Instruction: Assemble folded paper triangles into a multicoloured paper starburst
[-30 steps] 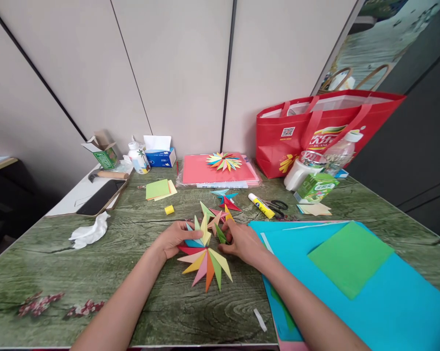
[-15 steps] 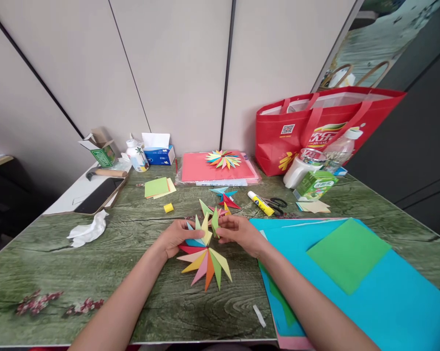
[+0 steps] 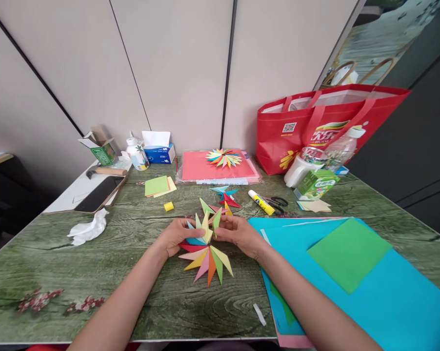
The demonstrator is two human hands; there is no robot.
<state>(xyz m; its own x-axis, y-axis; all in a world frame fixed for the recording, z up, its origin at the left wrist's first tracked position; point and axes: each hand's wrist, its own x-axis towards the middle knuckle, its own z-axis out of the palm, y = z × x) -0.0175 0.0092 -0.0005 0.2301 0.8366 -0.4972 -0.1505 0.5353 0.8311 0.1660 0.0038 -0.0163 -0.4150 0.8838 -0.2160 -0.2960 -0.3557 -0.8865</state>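
Observation:
A part-built paper star (image 3: 206,258) of coloured pointed segments lies on the green wood-grain table (image 3: 95,273) in front of me. My left hand (image 3: 176,236) grips its upper left edge, fingers closed on the blue and yellow points. My right hand (image 3: 238,233) pinches a green folded paper point (image 3: 216,220) and holds it against the star's top. Several loose folded points (image 3: 223,200) lie just behind the hands.
Blue paper sheets (image 3: 370,292) with a green sheet (image 3: 348,253) cover the right side. A glue stick (image 3: 261,203), scissors (image 3: 278,202), a red bag (image 3: 322,126), a finished star on pink paper (image 3: 223,158), sticky notes (image 3: 157,186), crumpled tissue (image 3: 88,228) and a phone (image 3: 97,194) lie around.
My right hand picked up a green folded point from beside the star and brought it up and left to the star's top. My left hand stayed on the star.

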